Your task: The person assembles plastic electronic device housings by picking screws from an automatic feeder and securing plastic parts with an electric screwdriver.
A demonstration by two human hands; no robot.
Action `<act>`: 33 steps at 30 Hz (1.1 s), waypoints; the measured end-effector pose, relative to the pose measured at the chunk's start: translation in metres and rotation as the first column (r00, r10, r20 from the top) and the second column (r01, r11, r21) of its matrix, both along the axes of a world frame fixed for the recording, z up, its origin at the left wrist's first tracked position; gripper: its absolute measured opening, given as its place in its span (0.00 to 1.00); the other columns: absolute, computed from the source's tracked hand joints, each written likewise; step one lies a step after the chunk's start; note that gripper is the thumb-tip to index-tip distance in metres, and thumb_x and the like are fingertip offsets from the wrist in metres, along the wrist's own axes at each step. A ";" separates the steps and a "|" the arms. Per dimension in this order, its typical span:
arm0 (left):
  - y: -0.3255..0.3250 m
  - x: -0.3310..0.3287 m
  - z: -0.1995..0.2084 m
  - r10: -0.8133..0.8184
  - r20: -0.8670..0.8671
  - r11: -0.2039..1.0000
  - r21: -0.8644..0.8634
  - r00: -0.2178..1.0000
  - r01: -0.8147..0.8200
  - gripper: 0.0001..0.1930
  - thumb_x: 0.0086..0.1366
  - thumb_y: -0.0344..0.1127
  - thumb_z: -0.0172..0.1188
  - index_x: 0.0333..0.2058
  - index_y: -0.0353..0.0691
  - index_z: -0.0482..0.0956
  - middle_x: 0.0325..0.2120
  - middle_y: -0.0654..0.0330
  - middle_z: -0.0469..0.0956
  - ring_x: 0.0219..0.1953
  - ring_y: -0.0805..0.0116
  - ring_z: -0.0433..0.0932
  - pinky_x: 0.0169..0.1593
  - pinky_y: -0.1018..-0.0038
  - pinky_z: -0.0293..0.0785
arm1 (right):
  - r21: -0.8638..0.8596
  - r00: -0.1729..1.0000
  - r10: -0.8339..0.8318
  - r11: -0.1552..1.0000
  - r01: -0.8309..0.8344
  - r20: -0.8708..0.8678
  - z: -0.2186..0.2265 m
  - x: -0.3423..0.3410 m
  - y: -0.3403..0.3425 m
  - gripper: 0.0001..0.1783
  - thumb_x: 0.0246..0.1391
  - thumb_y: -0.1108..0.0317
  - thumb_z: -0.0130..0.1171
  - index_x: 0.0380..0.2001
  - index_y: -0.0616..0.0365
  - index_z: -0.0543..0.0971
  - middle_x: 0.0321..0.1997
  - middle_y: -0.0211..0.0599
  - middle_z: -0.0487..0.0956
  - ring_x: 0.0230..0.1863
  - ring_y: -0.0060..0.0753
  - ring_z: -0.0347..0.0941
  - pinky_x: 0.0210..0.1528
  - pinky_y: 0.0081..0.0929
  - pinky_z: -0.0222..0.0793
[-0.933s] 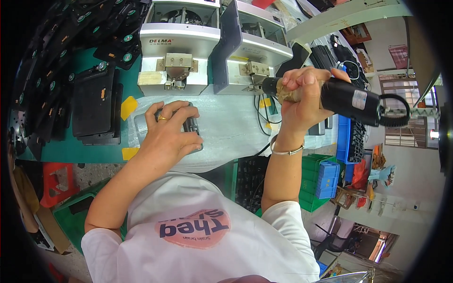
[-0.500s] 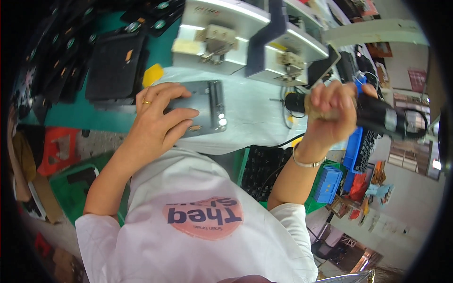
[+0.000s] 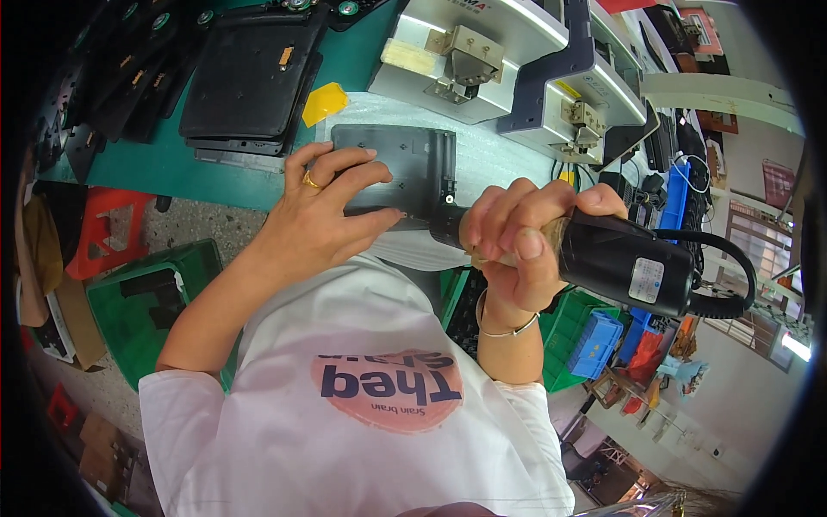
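A dark grey plastic panel (image 3: 419, 164) lies on the white sheet at the bench's front edge. My left hand (image 3: 323, 207) rests on its left part, fingers spread and stretched over the surface, a ring on one finger. In my right hand (image 3: 521, 241) is a black electric screwdriver (image 3: 620, 258) with a looped cord, held nearly level. Its nose points left, at the panel's near right corner. I cannot make out whether the bit touches, as the nose covers that spot.
Two grey machines with metal feed heads (image 3: 474, 60) (image 3: 586, 121) stand behind the panel. Stacked black panels (image 3: 245, 82) and a yellow piece (image 3: 325, 104) lie at the left. Below are a green bin (image 3: 202, 267), a red stool (image 3: 108, 228) and a blue basket (image 3: 596, 345).
My right hand has brought the screwdriver left and down, from beside the machines to the panel's near right corner. My left hand still lies on the panel. The whole view has shifted.
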State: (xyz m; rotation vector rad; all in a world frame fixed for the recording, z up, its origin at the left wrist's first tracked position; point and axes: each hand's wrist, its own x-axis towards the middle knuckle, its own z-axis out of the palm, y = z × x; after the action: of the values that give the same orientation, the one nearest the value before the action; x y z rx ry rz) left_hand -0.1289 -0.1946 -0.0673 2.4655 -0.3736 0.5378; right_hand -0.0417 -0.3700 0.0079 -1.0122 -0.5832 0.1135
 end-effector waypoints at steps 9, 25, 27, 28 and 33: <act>-0.002 0.001 0.000 0.011 0.018 1.000 -0.011 1.000 -0.011 0.12 0.44 0.36 0.69 0.30 0.58 0.84 0.45 0.65 0.74 0.55 0.62 0.68 0.61 0.58 0.53 | -0.064 0.998 0.002 0.998 0.003 0.068 -0.010 0.003 0.005 0.28 0.50 0.79 0.62 0.48 0.51 0.57 0.17 0.32 0.70 0.15 0.26 0.66 0.20 0.29 0.71; 0.003 0.004 0.002 -0.006 -0.081 0.993 -0.119 0.997 -0.003 0.05 0.51 0.37 0.65 0.28 0.54 0.83 0.45 0.66 0.73 0.55 0.63 0.66 0.60 0.56 0.52 | -0.339 0.940 0.151 0.940 -0.040 0.307 -0.017 0.008 0.016 0.31 0.44 0.80 0.65 0.48 0.60 0.58 0.20 0.34 0.74 0.21 0.25 0.69 0.27 0.21 0.66; 0.002 0.005 0.001 -0.010 -0.080 0.992 -0.128 0.997 -0.001 0.06 0.51 0.37 0.65 0.30 0.54 0.82 0.44 0.66 0.73 0.55 0.63 0.66 0.60 0.55 0.52 | -0.149 0.983 -0.057 0.985 0.083 0.177 -0.017 0.003 0.027 0.27 0.45 0.80 0.65 0.44 0.60 0.61 0.21 0.37 0.74 0.20 0.26 0.69 0.26 0.22 0.66; 0.002 0.006 0.001 -0.012 -0.083 0.991 -0.135 0.996 0.001 0.07 0.51 0.38 0.66 0.31 0.53 0.82 0.44 0.66 0.73 0.55 0.63 0.66 0.59 0.55 0.52 | -0.147 0.981 -0.058 0.985 0.086 0.186 -0.017 0.000 0.028 0.27 0.45 0.80 0.65 0.44 0.60 0.61 0.21 0.37 0.74 0.20 0.26 0.69 0.26 0.22 0.66; -0.003 0.004 0.008 0.004 -0.103 0.994 -0.110 0.995 -0.015 0.10 0.51 0.39 0.66 0.33 0.50 0.81 0.42 0.66 0.73 0.54 0.64 0.67 0.59 0.55 0.52 | -0.290 0.949 0.021 0.954 0.075 0.316 -0.017 -0.005 0.018 0.29 0.48 0.77 0.67 0.41 0.48 0.57 0.19 0.32 0.68 0.14 0.29 0.66 0.17 0.28 0.68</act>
State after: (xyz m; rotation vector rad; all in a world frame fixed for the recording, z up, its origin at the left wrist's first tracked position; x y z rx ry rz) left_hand -0.1252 -0.1978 -0.0594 2.3775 -0.2834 0.4219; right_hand -0.0465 -0.3518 -0.0088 -1.3469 -0.8624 0.0137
